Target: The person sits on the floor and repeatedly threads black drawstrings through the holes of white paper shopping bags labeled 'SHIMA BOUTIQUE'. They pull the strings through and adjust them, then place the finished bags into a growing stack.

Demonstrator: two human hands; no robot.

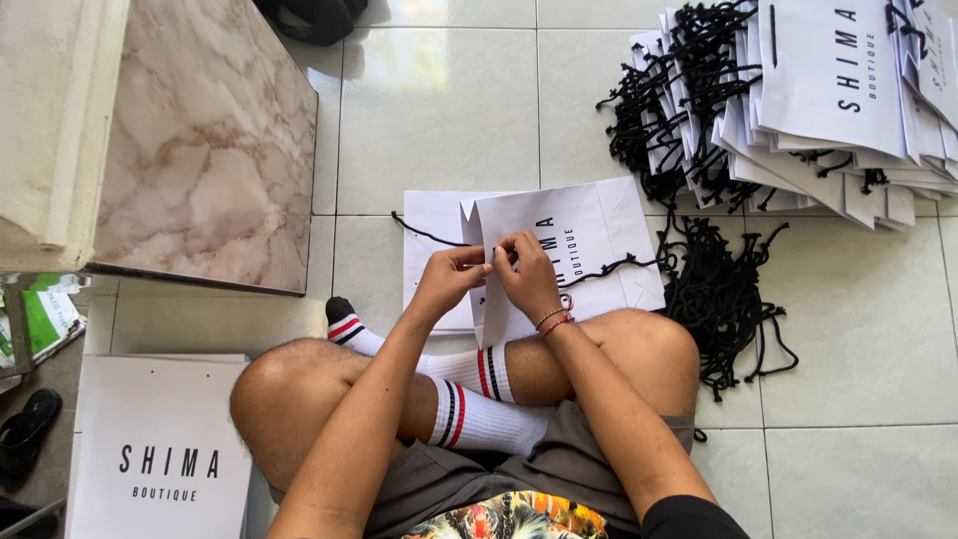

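**Hands at the top edge of a white paper bag**

At the centre of the frame, a person sits cross-legged on a pale tiled floor [439,110], in white socks with dark and red stripes. A flat white paper bag [589,240] lies on the tiles just beyond the knees, its folded top edge raised toward the hands. The left hand [451,281] pinches that top edge between thumb and fingers. The right hand [527,279], with thin bracelets at the wrist, has its fingertips pressed together just beside the left, at the same spot on the edge; whether they grip a cord end there is too small to tell. A black cord [609,268] runs across the bag's face to the right of the hands, and another black cord [424,233] curves out past a second white sheet on the left.

Right of centre, a loose heap of black cords [723,299] lies on the tiles, touching the bag's right side. In the upper right of the frame is a fanned stack of white bags [828,100] with black cord handles already fitted. At the lower left lies another white paper bag [160,449], near a black sandal [28,424]. A marble-patterned slab [210,140] fills the upper left.
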